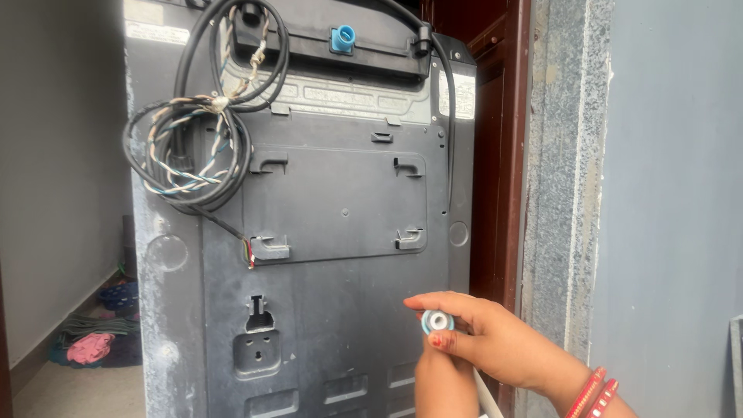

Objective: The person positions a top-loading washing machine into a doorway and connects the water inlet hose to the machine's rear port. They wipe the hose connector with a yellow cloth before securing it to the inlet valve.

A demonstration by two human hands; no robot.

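My right hand [503, 340], with red bangles on the wrist, pinches a small round connector [437, 320], blue-rimmed with a white centre, between thumb and forefinger. It holds it in front of the lower right of a washing machine's dark grey back panel [333, 310]. My left hand [445, 383] rises from the bottom edge directly under the connector, its fingers hidden behind the right hand. A white hose [484, 393] runs down from the connector beside the left hand. A blue inlet fitting [343, 37] sticks out at the top of the machine.
Coiled black and braided cables [193, 147] hang at the panel's upper left, with a bare wire end [249, 254] lower down. A dark wooden door frame [507, 155] and a grey wall [665, 209] stand on the right. Clothes [93, 344] lie on the floor at the left.
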